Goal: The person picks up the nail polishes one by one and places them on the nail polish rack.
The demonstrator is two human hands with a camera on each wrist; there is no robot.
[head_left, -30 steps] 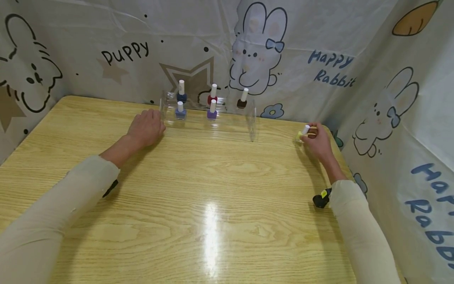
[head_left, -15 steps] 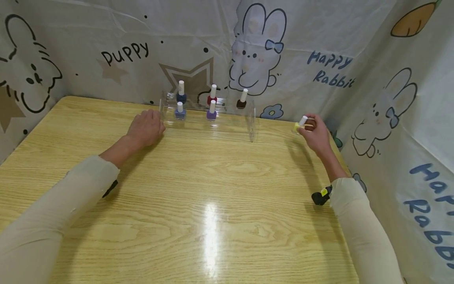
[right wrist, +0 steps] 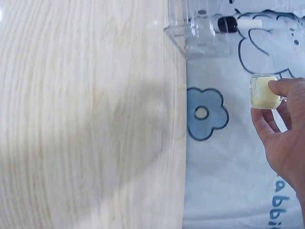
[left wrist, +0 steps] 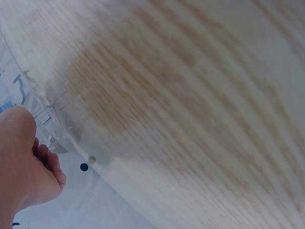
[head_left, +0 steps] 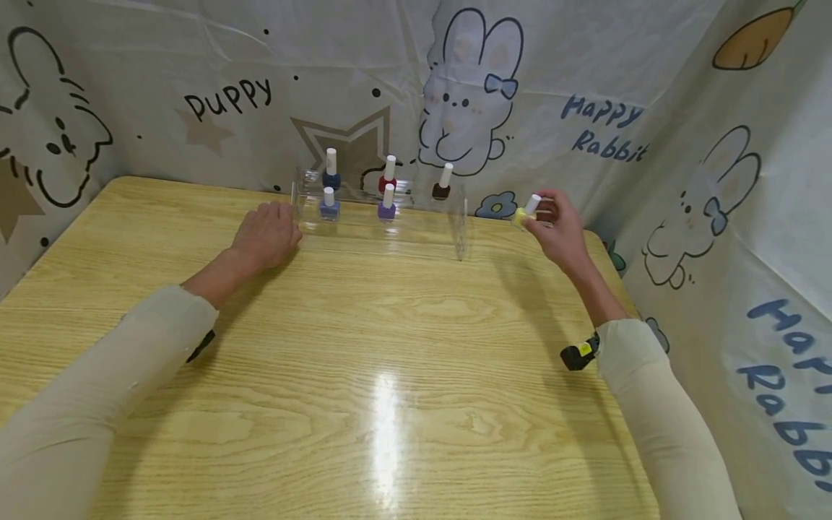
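Right grip (head_left: 559,230) pinched yellow polish bottle (head_left: 523,214) in air right of clear rack (head_left: 460,230); loose pinch risked dropping it. Left grip (head_left: 266,232) lay relaxed, empty, touching rack.

A light wood-grain counter (head_left: 364,339) is filling the lower view, and a bright glare is shining on its near middle. A pale cartoon-printed cloth (head_left: 585,65) is hanging behind it and along both sides, showing rabbits, a brown star, and the words "Puppy" and "Happy Rabbit".
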